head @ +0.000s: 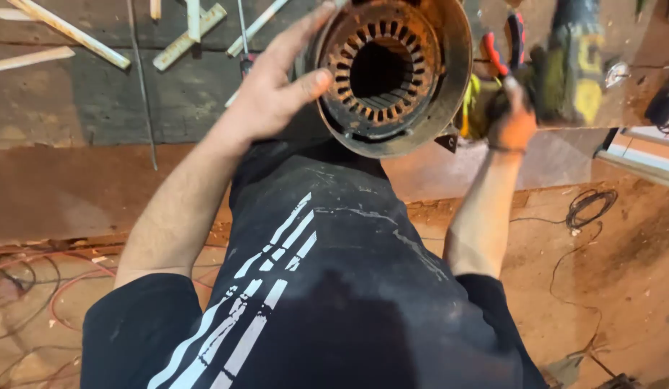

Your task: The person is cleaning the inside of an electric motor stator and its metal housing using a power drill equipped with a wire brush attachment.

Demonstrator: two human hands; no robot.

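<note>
I can't see the top of the rusty motor stator (392,72); the frame's upper edge cuts it off. My right hand (513,124) is smeared by motion blur, so I can't tell how its fingers sit on the yellow-and-black power tool (573,65), whose upper end also runs out of frame. The red-handled pliers (501,45) are half hidden behind the stator's rim. Down at the bottom right, a small object (617,380) is cropped beyond recognition.

Left hand (277,86) spread open, right hand (511,122) clenched, both arms outstretched
</note>
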